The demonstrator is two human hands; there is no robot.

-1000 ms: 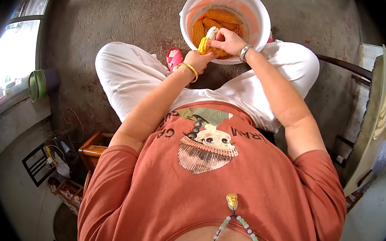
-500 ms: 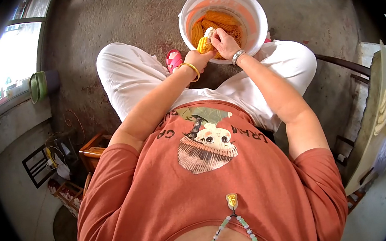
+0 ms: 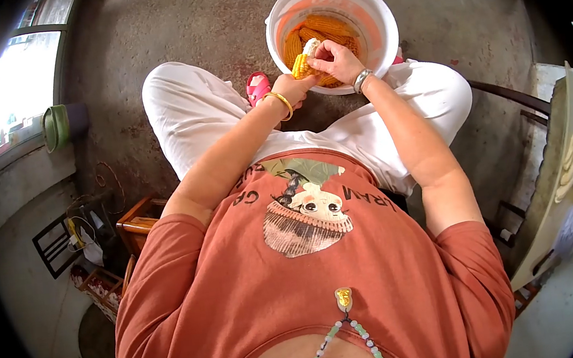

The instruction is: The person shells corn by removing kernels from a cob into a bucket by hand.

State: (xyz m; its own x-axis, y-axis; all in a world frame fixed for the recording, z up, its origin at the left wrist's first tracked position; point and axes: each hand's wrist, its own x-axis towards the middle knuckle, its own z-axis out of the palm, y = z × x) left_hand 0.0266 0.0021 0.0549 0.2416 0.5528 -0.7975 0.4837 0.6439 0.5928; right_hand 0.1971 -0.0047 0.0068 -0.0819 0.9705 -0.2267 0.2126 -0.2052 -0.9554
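A partly stripped corn cob (image 3: 301,68) is held over the near side of the white bucket (image 3: 387,21). Yellow kernels cover its lower part, while its upper end is bare and whitish. My left hand (image 3: 294,88), with a gold bangle at the wrist, is closed around the lower end. From the right, my right hand (image 3: 337,63), with a silver watch or bracelet, has its fingers bent and pressed against the kernels beside the bare part. Inside the bucket lie several whole corn cobs (image 3: 329,26), with loose kernels partly hidden beneath my hands.
White-trousered knees (image 3: 187,112) flank the bucket on the concrete floor (image 3: 168,25). A pink sandal (image 3: 258,88) shows left of my left hand. Wooden furniture (image 3: 140,224) stands at the left, and a board-like panel (image 3: 549,181) leans at the right.
My right hand has shifted slightly down and left along the cob, and its wrist has swung a little to the right. The left hand stays nearly in place.
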